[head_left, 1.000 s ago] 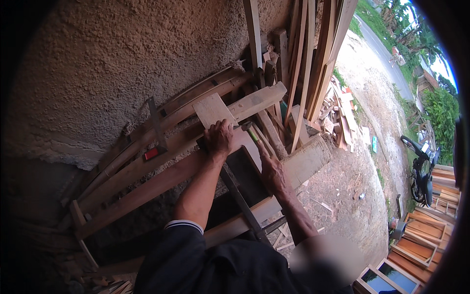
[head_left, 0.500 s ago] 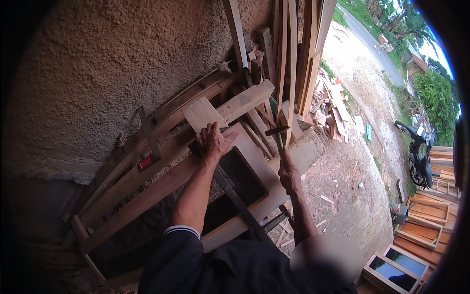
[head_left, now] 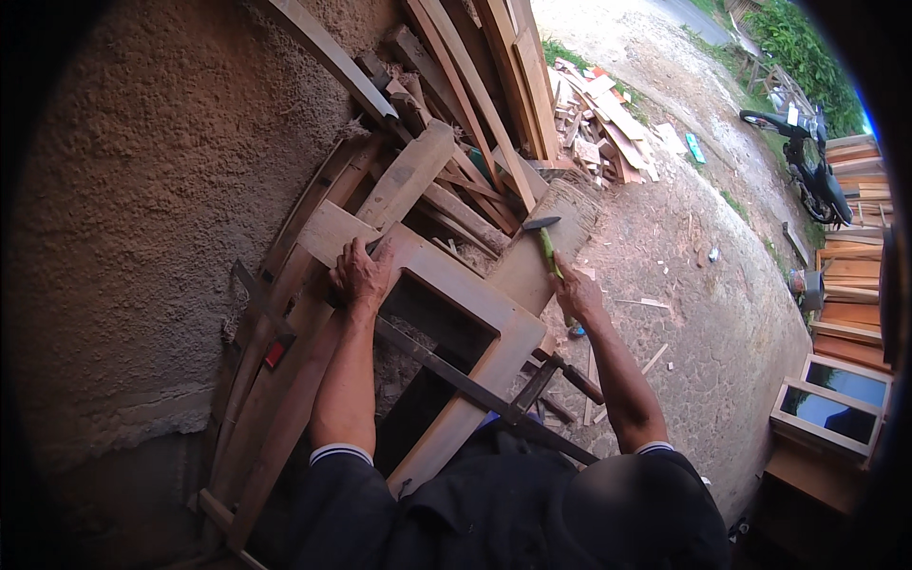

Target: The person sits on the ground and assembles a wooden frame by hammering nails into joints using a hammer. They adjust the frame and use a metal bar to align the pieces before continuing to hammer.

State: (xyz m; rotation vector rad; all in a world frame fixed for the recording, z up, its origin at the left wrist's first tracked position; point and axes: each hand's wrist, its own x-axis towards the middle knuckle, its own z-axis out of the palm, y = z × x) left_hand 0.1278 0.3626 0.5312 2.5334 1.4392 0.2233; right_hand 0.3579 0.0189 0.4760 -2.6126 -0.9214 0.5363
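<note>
My right hand [head_left: 577, 290] is closed round the green handle of a hammer [head_left: 541, 225], raised over the right side of a wooden frame [head_left: 446, 266]. My left hand [head_left: 361, 274] grips the frame's upper left corner, fingers curled over it beside a pale board end [head_left: 332, 231]. What lies under its fingers is partly hidden. A dark metal bar clamp [head_left: 446, 369] runs across the frame's opening, its jaw and wooden handle [head_left: 581, 384] past the frame's right edge.
A rough wall [head_left: 171, 190] stands close on the left, with long boards leaning at the top. A thick beam [head_left: 413, 171] lies beyond the frame. Scrap wood [head_left: 608, 114] is heaped on the ground. A motorcycle [head_left: 807, 171] and finished frames [head_left: 831, 399] are at right.
The view has shifted, so the surroundings sit farther left and lower. My right hand still holds the hammer, now with its arm bent outward. My left hand stays at the frame's corner, fingers more curled.
</note>
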